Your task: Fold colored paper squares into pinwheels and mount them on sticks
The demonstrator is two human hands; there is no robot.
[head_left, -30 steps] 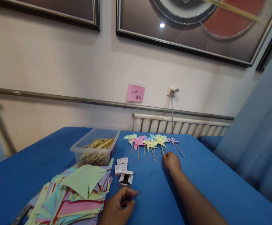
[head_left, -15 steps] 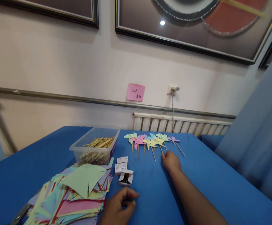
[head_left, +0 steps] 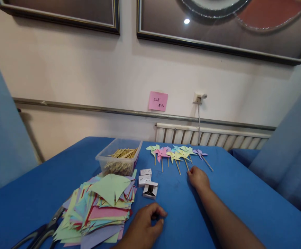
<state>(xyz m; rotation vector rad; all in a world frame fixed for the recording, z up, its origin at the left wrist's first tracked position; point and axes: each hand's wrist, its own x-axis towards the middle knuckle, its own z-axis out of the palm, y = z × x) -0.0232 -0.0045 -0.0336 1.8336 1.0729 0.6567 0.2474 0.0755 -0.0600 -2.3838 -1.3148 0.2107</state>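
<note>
Blue table (head_left: 244, 193) lies bare beside your right hand (head_left: 198, 178), fingers loose at the pinwheels (head_left: 176, 154); left hand (head_left: 145, 228) curled, empty.

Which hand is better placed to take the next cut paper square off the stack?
Left, probably. The left hand rests on the tablecloth right beside the paper stack, while the right hand is stretched far out by the pinwheels.

pink sticky note (head_left: 158, 101) on the wall, handwritten, looks like "32" plus a character on top and 2 more scribbled below, too blurry to make out, small white boxes (head_left: 145, 176) on the blue table have print, way too tiny to read
</note>
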